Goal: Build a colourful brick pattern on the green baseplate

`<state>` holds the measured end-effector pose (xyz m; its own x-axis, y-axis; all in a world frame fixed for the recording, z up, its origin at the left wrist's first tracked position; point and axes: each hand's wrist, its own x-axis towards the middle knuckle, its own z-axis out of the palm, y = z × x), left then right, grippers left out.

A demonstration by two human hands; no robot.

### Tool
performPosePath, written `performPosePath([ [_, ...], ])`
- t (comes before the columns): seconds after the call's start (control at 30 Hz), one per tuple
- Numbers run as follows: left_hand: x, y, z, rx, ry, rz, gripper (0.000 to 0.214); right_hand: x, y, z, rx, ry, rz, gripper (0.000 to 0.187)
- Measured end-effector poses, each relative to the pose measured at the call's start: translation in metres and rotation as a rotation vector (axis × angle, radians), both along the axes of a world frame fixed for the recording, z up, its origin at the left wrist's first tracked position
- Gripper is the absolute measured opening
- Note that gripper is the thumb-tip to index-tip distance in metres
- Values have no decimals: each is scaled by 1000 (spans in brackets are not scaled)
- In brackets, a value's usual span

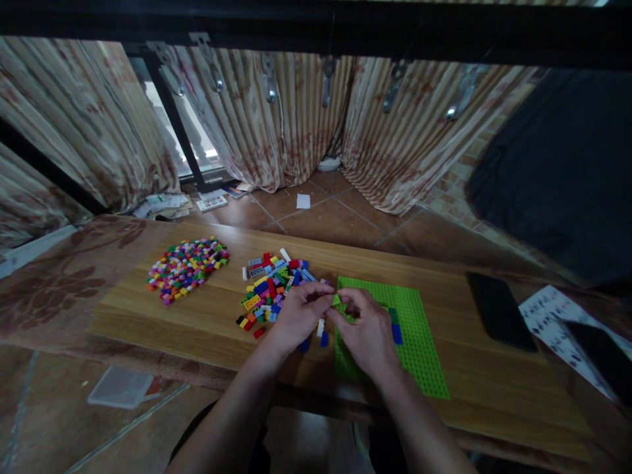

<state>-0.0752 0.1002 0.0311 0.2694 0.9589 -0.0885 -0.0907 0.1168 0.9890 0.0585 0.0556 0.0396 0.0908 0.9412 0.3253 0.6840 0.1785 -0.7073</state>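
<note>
A small lime-green toy brick (336, 299) is pinched between the fingertips of my left hand (302, 315) and my right hand (366, 326). Both hands are closed on it, close together above the left edge of a lime-green studded baseplate (419, 349). Blue bricks (397, 334) and a green brick (393, 316) sit on the baseplate, partly hidden behind my right hand. A loose pile of larger mixed bricks (271, 289) lies just beyond and left of my left hand, which covers part of it.
A heap of tiny coloured bricks (187, 266) lies on the left of the wooden board (217, 342). On the right are a black tablet-like slab (500, 311), a printed sheet (548, 309) and another dark device (600, 355). A clear plastic lid or box (120, 387) rests on the floor.
</note>
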Motion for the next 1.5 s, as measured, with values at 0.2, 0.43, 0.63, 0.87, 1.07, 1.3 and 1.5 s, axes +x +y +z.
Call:
performPosePath([
  [0.2, 3, 2, -4, -66, -86, -70, 21, 10, -2, 1, -17, -25, 124, 21],
  [0.43, 7, 0, -9, -99, -108, -110, 26, 20, -5, 3, -36, -44, 139, 14],
  [0.63, 10, -1, -14, -66, -82, -102, 25, 21, -5, 0, -54, -66, 112, 15],
  [0.87, 10, -2, -17, 4, -32, -111, 22, 18, -3, -3, -85, -87, 123, 18],
  [1.07, 5, -2, -9, 46, 57, -91, 16, 19, -2, -7, -41, -107, 6, 18],
  [1.3, -9, -19, 3, 16, 257, -507, 20, 29, -2, -1, -6, 65, -308, 32],
  [1.5, -14, -27, 6, 238, 499, -768, 20, 28, -1, 4, -28, 127, -366, 34],
])
